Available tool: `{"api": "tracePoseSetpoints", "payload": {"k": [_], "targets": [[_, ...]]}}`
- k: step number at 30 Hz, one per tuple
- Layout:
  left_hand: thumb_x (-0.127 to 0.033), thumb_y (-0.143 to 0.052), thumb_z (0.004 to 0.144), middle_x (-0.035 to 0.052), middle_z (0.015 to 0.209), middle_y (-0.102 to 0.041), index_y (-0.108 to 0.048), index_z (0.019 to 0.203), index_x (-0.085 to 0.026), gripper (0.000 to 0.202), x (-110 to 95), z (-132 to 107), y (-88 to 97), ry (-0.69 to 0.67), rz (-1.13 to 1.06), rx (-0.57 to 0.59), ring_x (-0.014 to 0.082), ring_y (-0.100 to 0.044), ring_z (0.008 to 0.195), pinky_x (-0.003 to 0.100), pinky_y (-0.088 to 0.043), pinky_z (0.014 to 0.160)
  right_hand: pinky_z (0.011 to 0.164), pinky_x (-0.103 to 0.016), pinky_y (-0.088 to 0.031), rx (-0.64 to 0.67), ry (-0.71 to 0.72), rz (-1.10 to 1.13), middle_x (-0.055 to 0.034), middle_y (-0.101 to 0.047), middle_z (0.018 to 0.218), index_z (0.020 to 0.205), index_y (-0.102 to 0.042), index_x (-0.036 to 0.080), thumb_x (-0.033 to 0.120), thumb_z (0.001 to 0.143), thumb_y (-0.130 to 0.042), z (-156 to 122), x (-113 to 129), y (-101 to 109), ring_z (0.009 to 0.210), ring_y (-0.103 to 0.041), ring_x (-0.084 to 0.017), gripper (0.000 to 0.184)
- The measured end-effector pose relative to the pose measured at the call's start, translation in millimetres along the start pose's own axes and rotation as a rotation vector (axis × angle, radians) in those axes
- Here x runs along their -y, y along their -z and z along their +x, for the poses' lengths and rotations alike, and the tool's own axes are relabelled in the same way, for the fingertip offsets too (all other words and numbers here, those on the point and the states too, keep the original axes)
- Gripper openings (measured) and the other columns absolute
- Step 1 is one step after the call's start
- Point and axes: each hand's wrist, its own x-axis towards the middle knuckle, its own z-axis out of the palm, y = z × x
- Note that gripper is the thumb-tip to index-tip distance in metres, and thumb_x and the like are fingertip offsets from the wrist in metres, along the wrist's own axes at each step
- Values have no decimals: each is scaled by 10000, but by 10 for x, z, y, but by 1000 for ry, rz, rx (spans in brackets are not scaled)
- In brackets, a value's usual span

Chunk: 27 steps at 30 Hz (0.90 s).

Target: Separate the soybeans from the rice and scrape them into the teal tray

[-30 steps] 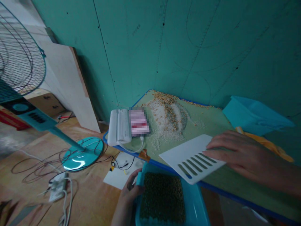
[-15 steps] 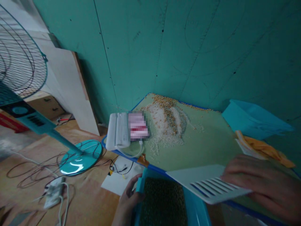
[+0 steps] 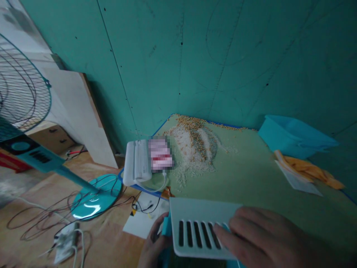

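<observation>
At the bottom edge, the right hand lies flat with its fingers pressed together on top of a white plastic lid, holding it from above. The lid is a flat rectangular panel with rounded corners and a row of about 6 long, narrow slots cut through it near the edge closest to the camera. It sits over a blue bin, of which only a sliver of rim shows at the lid's left side, just off the near edge of the table. The left hand curls around that left rim, thumb on the outside. Farther along the green tabletop, a heap of white grains and yellow beans spreads toward the far corner. Just left of it sits a white device beside a pink and white pack whose print is blurred and cannot be read. At the right lie an orange cloth and a teal bag. On the floor to the left stands a teal fan among loose cables. No writing or brand is readable anywhere.
</observation>
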Motion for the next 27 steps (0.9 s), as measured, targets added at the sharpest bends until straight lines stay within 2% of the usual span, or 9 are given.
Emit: {"api": "tracePoseSetpoints", "payload": {"k": [1,5,11,18,22,27], "targets": [[-96,-674,327,-34,338,-584,-716,596,-255,316,-26,-13,-9,50,8,22,131,-480,341,237,-334,396,508,-273,-416,7,5,-11,20,-614,628,881,-594,235,120,846,-269,40,34,-26,586,-573,-137,347],[-121,-668,350,-54,332,-580,-715,582,-278,285,-88,-55,-29,7,-11,-70,96,-434,321,227,-361,412,495,-275,-393,-2,5,-42,15,-611,627,889,-590,228,114,849,-263,106,63,-63,581,-565,-140,349],[-108,-662,369,-41,366,-610,-706,645,-251,314,-18,-2,34,-35,22,-27,105,-453,352,219,-318,406,508,-286,-385,-54,-62,-71,26,-610,618,837,-581,265,128,869,-229,71,47,-66,584,-563,-139,379],[-85,-639,388,-31,366,-609,-688,710,-209,349,12,31,84,-19,29,9,129,-492,355,230,-341,415,477,-282,-384,-14,49,-63,19,-616,632,875,-592,228,137,852,-268,37,48,-66,582,-571,-133,337],[-118,-696,385,-23,469,-661,-704,734,-232,367,66,66,126,1,-9,38,134,-529,413,237,-397,462,468,-287,-375,-6,18,-90,23,-613,636,884,-586,223,109,843,-267,18,40,-99,579,-568,-133,341],[-113,-677,397,-48,476,-649,-720,704,-262,343,97,82,152,-21,26,48,102,-507,418,195,-356,445,478,-294,-363,-36,26,-123,21,-614,645,890,-569,226,105,854,-236,23,33,-170,579,-555,-136,356]]}}
